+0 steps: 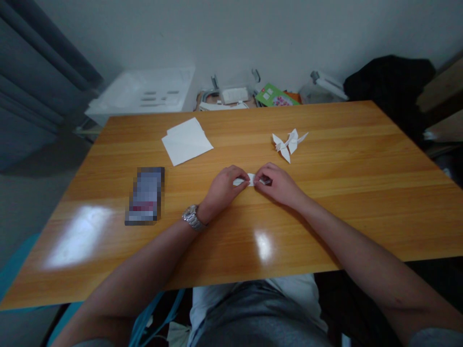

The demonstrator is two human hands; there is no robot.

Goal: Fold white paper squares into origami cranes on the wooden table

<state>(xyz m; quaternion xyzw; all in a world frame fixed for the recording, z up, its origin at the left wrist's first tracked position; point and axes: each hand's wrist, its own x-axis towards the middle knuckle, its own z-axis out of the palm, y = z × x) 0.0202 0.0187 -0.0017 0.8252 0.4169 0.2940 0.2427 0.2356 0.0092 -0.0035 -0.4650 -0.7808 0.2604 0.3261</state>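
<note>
A small folded piece of white paper (251,179) is held between my two hands, just above or on the wooden table (231,246). My left hand (226,187) pinches its left side between thumb and fingers. On the right side, my right hand (278,183) grips the paper in the same way. Fingers cover most of it, so its full folded shape is hidden. Beyond my right hand lie white folded paper cranes (289,143), close together with pointed wings.
White paper sheets (188,142) lie overlapping at the back left. A phone (145,196), its screen blurred out, rests left of my hands. Past the far edge are a white basin-like container (144,91), a green booklet (277,95) and a black cloth-like item (388,82).
</note>
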